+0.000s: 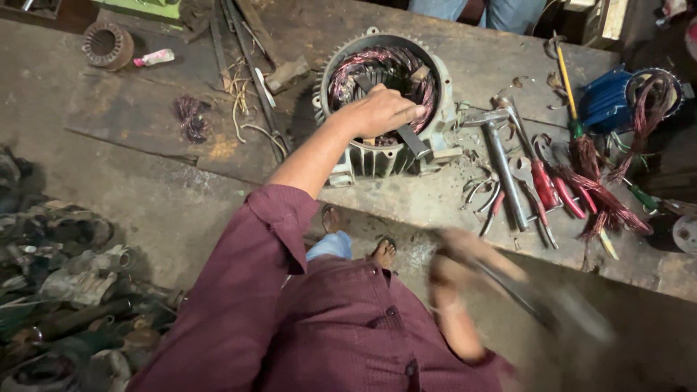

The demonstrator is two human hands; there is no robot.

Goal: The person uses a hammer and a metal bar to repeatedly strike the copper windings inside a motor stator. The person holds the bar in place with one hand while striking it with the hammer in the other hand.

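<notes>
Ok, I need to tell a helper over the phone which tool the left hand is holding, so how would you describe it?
Start at the round grey finned motor housing on the workbench, its bore ringed with reddish copper windings. The left hand grips a flat dark metal bar slanting across that opening. Unlike the red-handled pliers lying to the right, it is plain, handleless and rests on the housing.

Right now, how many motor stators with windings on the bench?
2. One grey stator at the middle, left hand holding a chisel in its bore. One blue stator at the right edge, copper wire pulled out. Others may be out of view.
</notes>
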